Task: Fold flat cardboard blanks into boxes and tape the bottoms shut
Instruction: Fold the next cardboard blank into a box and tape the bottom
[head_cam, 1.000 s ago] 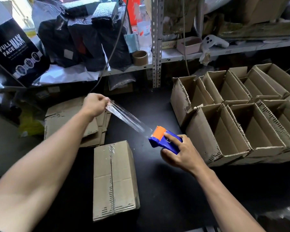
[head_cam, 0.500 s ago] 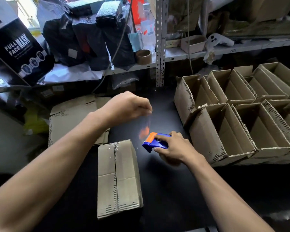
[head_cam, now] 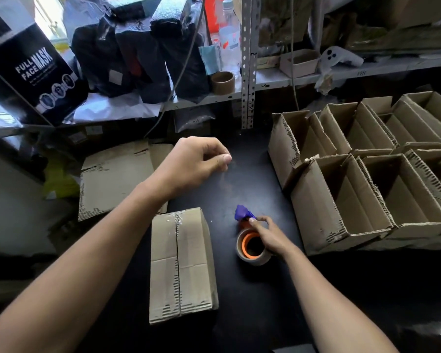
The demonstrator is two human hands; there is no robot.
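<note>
A folded cardboard box (head_cam: 189,263) lies bottom up on the black table (head_cam: 252,301), with clear tape over the far end of its centre seam. Above the table behind the box, my left hand (head_cam: 196,161) pinches thumb to finger on a faint clear tape strip (head_cam: 224,178) that hangs below it. To the right of the box, my right hand (head_cam: 267,233) grips the blue and orange tape dispenser (head_cam: 243,214). Its tape roll (head_cam: 251,247) rests on the table. Flat blanks (head_cam: 117,179) are stacked at the left.
Several open folded boxes (head_cam: 367,194) crowd the right side of the table. A metal shelf post (head_cam: 248,72) stands behind. The shelf holds black bags (head_cam: 138,54), a "FULL FACE MASK" box (head_cam: 28,72), an empty tape core (head_cam: 222,82) and a bottle (head_cam: 231,36).
My left hand swung right from over the blanks to the table's middle, keeping the tape end. My right hand lowered the dispenser toward me until its roll rests on the table.
</note>
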